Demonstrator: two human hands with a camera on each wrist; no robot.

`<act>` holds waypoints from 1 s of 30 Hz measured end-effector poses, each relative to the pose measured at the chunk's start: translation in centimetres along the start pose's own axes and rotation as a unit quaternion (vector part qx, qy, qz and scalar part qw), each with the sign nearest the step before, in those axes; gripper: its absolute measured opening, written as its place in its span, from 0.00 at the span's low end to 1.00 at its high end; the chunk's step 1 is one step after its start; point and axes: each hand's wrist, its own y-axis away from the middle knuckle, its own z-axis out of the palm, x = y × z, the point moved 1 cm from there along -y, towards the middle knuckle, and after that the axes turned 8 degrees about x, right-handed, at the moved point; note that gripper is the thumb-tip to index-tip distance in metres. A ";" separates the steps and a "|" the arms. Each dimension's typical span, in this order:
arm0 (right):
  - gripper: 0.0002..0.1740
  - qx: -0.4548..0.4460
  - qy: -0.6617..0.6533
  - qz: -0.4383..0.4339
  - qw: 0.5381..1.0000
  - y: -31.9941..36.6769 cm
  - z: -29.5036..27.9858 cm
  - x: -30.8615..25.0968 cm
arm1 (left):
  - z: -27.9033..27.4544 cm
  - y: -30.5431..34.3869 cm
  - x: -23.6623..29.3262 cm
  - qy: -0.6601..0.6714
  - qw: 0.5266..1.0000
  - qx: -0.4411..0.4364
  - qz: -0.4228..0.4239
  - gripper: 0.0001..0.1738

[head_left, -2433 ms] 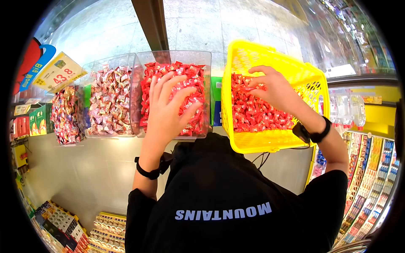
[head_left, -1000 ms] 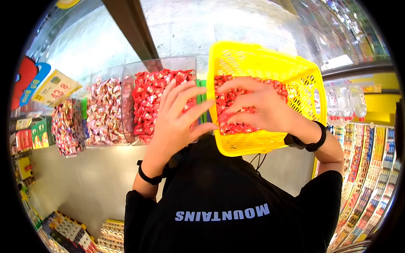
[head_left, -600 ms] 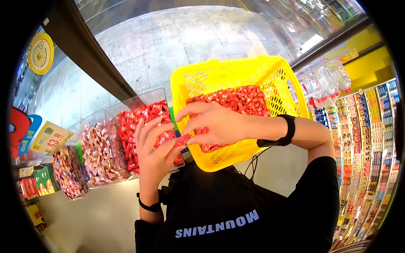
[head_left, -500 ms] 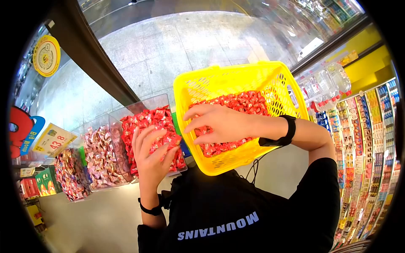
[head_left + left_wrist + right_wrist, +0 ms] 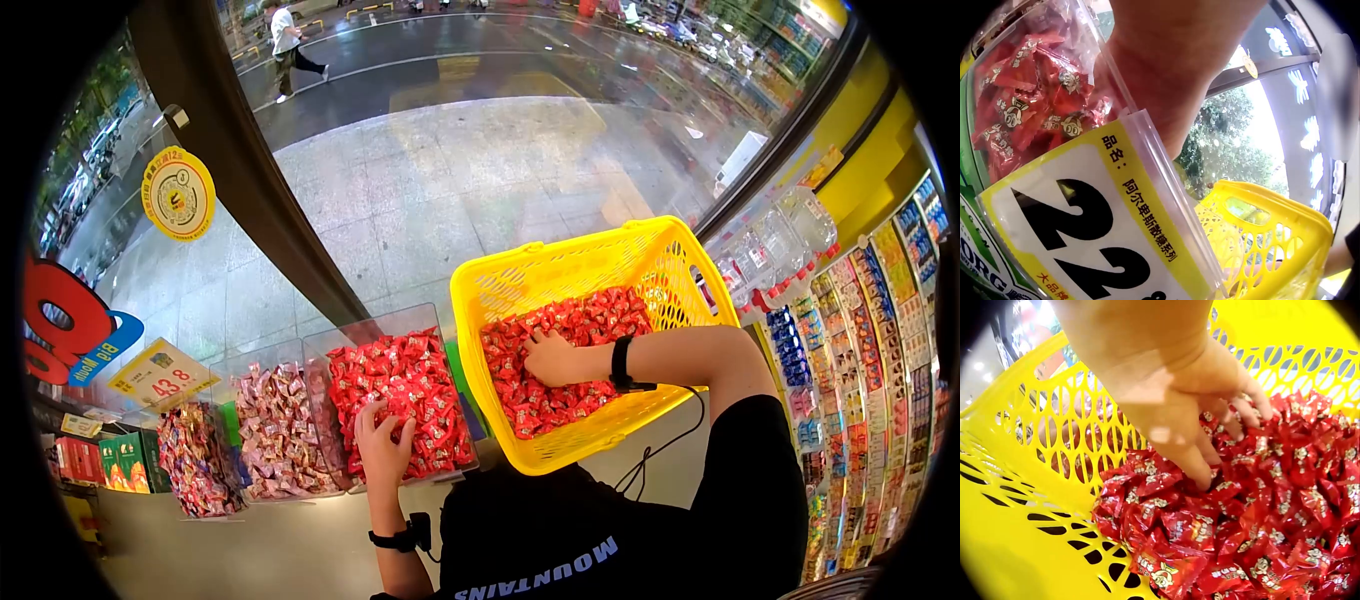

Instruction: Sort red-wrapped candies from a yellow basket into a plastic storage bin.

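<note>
Red-wrapped candies (image 5: 405, 385) fill a clear plastic bin in front of the person. The left hand (image 5: 385, 447) reaches over the bin's near edge, its slightly bent, spread fingers resting among the wrappers. The left wrist view shows its wrist against the bin's rim, with the fingers hidden. Beside the bin stands a yellow basket (image 5: 485, 375), holding a heap of similar red candies (image 5: 1254, 519). The right hand (image 5: 1179, 419) is down inside it, fingers spread and loosely bent, with fingertips touching the top of the heap; no candy shows in its grasp.
Left of the red candies are a bin of pinkish candies (image 5: 285, 430) and a pile of mixed ones (image 5: 198, 460). A price card (image 5: 1097, 219) hangs on the bin's front. Clear bottles (image 5: 765, 255) and packed shelves (image 5: 860, 380) stand right. Behind is a window.
A red candy seen between the two hands no longer shows there. The right hand has moved from the basket's left rim into the heap; the left hand lies lower over its bin. The view tilted up.
</note>
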 end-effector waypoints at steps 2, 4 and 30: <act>0.19 0.009 -0.026 0.000 1.000 -0.3 0.7 0.4 | -0.4 -0.1 0.6 -0.010 1.000 0.005 0.002 0.13; 0.18 -0.006 -0.035 -0.007 0.999 -0.1 -0.7 0.7 | -0.9 -0.6 1.5 -0.024 1.000 0.012 0.010 0.12; 0.16 0.286 -0.259 -0.177 0.905 8.4 -17.0 -3.0 | -3.9 -7.2 14.5 0.111 0.974 -0.002 0.199 0.09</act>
